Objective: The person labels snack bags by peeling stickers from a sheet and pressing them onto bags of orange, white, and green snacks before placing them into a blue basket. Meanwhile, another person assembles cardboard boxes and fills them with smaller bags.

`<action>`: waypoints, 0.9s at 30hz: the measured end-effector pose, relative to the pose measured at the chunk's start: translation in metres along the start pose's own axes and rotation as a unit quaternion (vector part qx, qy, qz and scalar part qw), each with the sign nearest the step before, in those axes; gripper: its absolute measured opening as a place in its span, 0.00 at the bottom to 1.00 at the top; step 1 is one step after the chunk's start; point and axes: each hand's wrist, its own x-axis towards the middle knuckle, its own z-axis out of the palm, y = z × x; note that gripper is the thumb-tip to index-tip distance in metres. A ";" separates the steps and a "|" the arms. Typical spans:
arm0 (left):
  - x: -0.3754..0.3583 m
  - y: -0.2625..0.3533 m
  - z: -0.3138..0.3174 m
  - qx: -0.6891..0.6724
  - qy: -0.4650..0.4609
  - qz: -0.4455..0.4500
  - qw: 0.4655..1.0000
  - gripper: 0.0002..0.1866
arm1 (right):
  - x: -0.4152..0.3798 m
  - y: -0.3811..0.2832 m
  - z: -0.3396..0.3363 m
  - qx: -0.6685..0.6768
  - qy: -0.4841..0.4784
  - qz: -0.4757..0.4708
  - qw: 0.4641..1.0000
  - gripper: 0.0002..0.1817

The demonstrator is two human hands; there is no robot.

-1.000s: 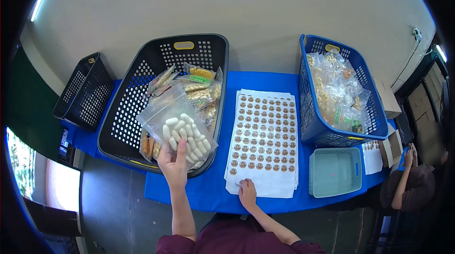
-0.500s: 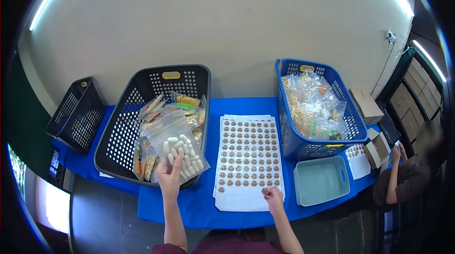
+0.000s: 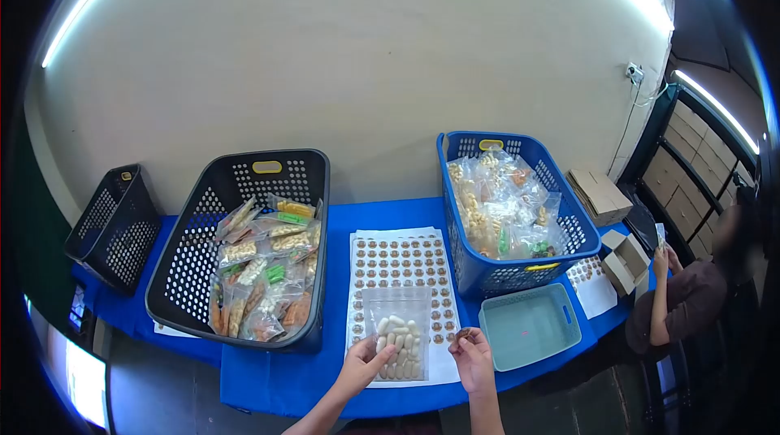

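Note:
My left hand (image 3: 367,365) grips the lower left side of a clear zip bag (image 3: 400,305) with white oblong pieces in its lower part. The bag stands over a white sheet of round brown stickers (image 3: 400,266) and hides some of its lower rows. Just right of the bag, my right hand (image 3: 474,360) is closed, pinching a small round brown sticker (image 3: 463,337) between thumb and fingers.
A black basket (image 3: 180,313) of filled bags stands left, a blue basket (image 3: 528,277) of bags right. In front of the blue one lies a pale green tray (image 3: 520,336). Far right are cardboard boxes (image 3: 600,195) and another person (image 3: 678,301) holding something small.
My left hand has carried the bag from over the black basket rightward to the sticker sheet. My right hand has lifted with the sticker beside the bag. The camera view has shifted.

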 end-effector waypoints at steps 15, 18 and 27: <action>0.011 -0.001 0.020 0.022 0.009 0.043 0.999 0.16 | -0.022 -0.034 0.055 -0.158 -0.068 -0.086 0.981 0.10; 0.013 0.003 0.022 0.046 0.009 0.046 0.998 0.15 | -0.022 -0.034 0.072 -0.215 -0.040 -0.083 0.972 0.11; 0.011 -0.002 0.021 0.037 0.026 0.044 0.998 0.15 | -0.014 -0.010 0.082 -0.325 -0.015 -0.154 0.933 0.15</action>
